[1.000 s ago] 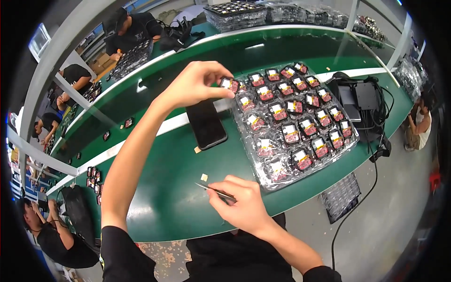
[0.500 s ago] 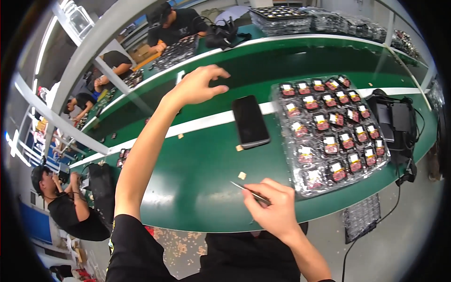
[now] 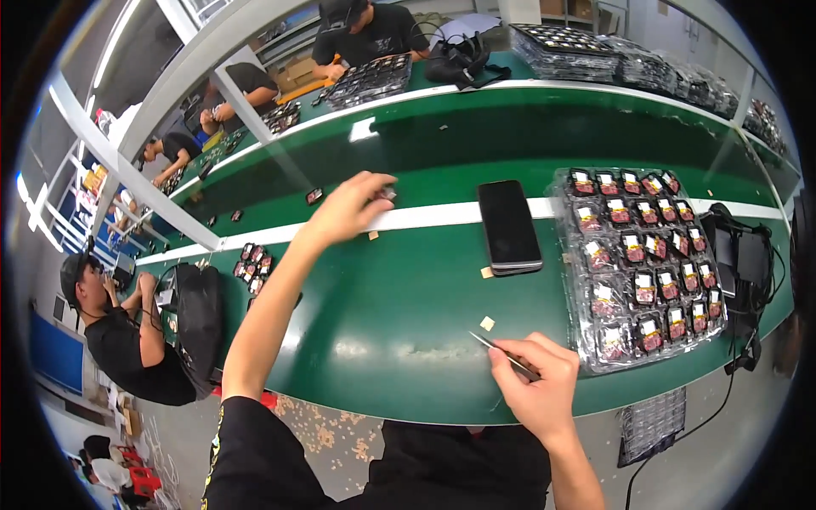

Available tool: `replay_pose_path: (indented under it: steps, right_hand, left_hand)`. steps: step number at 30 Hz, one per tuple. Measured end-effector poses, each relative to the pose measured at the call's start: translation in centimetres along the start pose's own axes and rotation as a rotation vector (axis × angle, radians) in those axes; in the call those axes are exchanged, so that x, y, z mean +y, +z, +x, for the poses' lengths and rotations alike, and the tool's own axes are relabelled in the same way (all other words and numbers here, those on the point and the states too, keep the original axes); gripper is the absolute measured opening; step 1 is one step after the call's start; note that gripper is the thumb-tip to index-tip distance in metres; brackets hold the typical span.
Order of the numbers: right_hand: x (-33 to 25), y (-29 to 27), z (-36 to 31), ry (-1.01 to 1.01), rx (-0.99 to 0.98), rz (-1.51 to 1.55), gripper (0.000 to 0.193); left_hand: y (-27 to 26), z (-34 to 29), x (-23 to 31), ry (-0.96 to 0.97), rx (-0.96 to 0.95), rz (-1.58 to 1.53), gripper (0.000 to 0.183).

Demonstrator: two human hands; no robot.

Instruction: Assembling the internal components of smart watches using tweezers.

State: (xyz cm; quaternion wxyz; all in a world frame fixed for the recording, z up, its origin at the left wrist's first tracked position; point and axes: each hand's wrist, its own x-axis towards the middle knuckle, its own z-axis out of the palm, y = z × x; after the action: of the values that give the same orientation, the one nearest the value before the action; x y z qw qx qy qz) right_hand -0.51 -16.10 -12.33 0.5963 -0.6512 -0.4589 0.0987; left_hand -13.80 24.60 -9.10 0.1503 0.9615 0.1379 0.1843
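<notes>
My left hand [image 3: 350, 211] reaches over the white strip along the green bench [image 3: 408, 306]. Its thumb and fingers close on a small piece at the fingertips, too small to make out. My right hand [image 3: 542, 382] holds slim metal tweezers [image 3: 513, 361], their points aimed up and left, just below a small pale square chip [image 3: 487, 324] on the bench. A black phone [image 3: 510, 228] lies between my hands and a clear plastic tray [image 3: 586, 357]. Several small black parts with red and white labels [image 3: 645, 287] fill the tray in rows.
Loose labelled black parts [image 3: 252, 268] lie in a cluster on the left. A black bag [image 3: 197, 310] stands beyond them, near a seated co-worker [image 3: 127, 340]. Black cables and a dark box [image 3: 733, 242] sit right of the tray. Stacked trays [image 3: 565, 55] line the far bench.
My left hand's spread fingers have closed on a small piece near the white strip. My right hand still holds the tweezers. The whole view has shifted, moving the bench rightward in the picture.
</notes>
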Motion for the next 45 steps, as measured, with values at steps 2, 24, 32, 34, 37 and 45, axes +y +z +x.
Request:
replay_pose_path:
  steps: [2, 24, 32, 34, 37, 45]
  right_hand:
    - [-0.3, -0.3, -0.3, 0.096, 0.049, -0.022, 0.012]
    - [-0.4, 0.0, 0.2, 0.268, -0.02, -0.007, 0.013]
    - [0.3, 0.0, 0.3, 0.107, -0.097, -0.06, 0.018]
    - [0.2, 0.1, 0.4, 0.102, -0.119, -0.085, 0.018]
    - [0.2, 0.3, 0.6, 0.054, -0.205, -0.178, 0.018]
    - [0.5, 0.8, 0.8, 0.05, -0.213, -0.21, 0.018]
  left_hand:
    - [0.9, -1.0, 6.6, 0.109, -0.06, -0.03, 0.04]
    - [4.3, -9.4, 13.8, 0.147, -0.151, -0.316, 0.056]
    - [4.5, -9.7, 15.0, 0.119, -0.248, -0.445, 0.057]
    - [5.4, -9.7, 14.8, 0.223, -0.182, -0.423, 0.058]
    - [5.3, -9.4, 14.7, 0.2, -0.2, -0.435, 0.059]
    - [5.6, -9.4, 14.6, 0.199, -0.212, -0.413, 0.062]
